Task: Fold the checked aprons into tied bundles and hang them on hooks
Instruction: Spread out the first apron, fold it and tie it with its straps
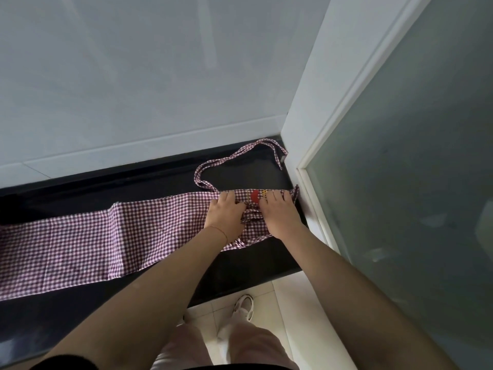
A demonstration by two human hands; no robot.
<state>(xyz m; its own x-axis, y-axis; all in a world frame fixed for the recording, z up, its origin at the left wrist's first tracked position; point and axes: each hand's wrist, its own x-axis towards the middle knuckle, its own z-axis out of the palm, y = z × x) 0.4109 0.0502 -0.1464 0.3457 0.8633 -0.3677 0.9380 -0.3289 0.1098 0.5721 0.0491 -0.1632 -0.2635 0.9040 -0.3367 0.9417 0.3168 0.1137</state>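
Note:
A red-and-white checked apron lies folded into a long strip along a black counter, running from the left edge to the right end. Its neck strap loops out onto the counter behind the bib end. A red patch shows on the bib between my hands. My left hand and my right hand press flat, palms down, on the bib end, fingers spread over the cloth, side by side with a bunched tie strap between them. No hooks are in view.
A white tiled wall rises behind the counter. A white frame with a frosted glass panel closes the right side, right next to the apron's end. White floor tiles and my foot in a white shoe are below the counter's front edge.

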